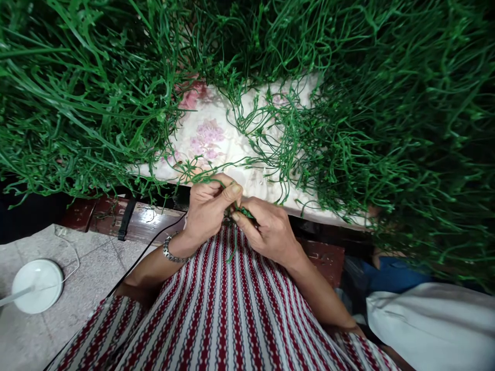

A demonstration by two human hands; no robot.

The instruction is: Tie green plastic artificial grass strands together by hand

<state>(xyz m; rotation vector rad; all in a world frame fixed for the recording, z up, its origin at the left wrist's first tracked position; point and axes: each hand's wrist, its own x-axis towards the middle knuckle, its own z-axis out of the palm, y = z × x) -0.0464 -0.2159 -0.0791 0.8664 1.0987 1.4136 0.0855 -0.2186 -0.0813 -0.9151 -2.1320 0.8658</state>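
Several green stems (199,177): positioned at the meeting fingertips, at the cloth's near edge and above the lap; one loose end hangs down.
Left hand (209,208): thumb pressed to the bent forefinger in a tight pinch, no gap visible; stems trail out on the far side of the knuckles.
Right hand (270,226): fingers curled, thumb brought in to the forefinger, green showing between; number of pieces gripped cannot be told.
Step in hand: judged as close two-handed fingertip work on the stems; contact point largely hidden.
Next move: judged to call for a steady left pinch and small right-thumb adjustments.
Flowered cloth (228,147): lies beyond the hands, loose sprigs (257,131) spread across it.
Green heaps: one left (77,113), one right (386,129), joining at the far side.
Striped garment (232,309): nearest, beneath both hands.
White round object (38,286): near left, on the floor.
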